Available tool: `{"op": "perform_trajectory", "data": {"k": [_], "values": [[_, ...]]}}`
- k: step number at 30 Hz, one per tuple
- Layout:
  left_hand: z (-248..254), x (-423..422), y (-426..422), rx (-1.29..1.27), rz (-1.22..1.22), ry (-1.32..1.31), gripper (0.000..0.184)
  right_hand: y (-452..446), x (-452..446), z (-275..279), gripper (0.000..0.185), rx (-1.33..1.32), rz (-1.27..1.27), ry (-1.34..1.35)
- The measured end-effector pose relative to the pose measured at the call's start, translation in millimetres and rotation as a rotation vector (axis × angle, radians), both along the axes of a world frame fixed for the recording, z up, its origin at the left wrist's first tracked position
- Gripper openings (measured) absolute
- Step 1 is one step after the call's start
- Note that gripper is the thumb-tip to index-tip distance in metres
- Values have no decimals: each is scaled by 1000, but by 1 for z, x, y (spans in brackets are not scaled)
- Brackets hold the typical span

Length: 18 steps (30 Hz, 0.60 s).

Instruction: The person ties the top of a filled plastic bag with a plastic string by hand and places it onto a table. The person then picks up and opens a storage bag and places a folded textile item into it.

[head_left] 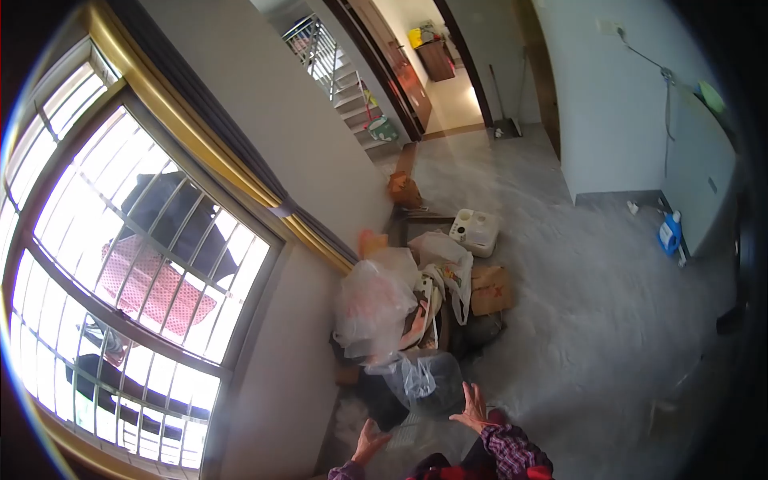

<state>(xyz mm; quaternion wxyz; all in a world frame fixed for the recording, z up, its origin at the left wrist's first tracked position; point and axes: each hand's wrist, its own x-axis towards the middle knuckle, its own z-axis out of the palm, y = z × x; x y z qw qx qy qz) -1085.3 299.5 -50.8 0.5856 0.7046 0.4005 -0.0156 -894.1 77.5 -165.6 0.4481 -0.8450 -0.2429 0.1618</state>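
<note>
At the bottom of the head view, my left hand [370, 442] is held low with its fingers apart and nothing in it. My right hand [474, 406] is raised to the right, fingers spread, and also holds nothing. Just beyond and between them lies a clear plastic bag [428, 384] with bunched handles at its top. My right hand is close to this bag's right side; whether it touches I cannot tell. Behind it are a large translucent bag [376, 300], a white plastic bag [448, 256] and a brown paper bag [490, 290]. A narrow orange-pink shape among them is unclear.
A barred window [144, 264] and a gold curtain [240, 160] line the left wall. Beyond the bags sit a white box with round openings [474, 232] and an orange-brown bag [404, 190]. At the right, a blue bottle [670, 234] stands on the grey floor [592, 320].
</note>
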Motion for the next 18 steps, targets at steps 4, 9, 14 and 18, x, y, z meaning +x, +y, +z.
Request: {"op": "perform_trajectory", "data": {"k": [4, 9, 14, 18], "values": [[-29, 20, 17, 405, -137, 227, 103, 14, 33, -16, 109, -8, 90, 2], [-83, 39, 35, 484, -135, 214, 114, 46, 52, -14, 108, -8, 173, 77], [-136, 94, 51, 542, -393, -50, 112, 103, 41, -40, 91, -24, 156, 85], [-167, 99, 42, 638, -412, -65, 94, 112, 37, -33, 70, 95, -22, -29]]}}
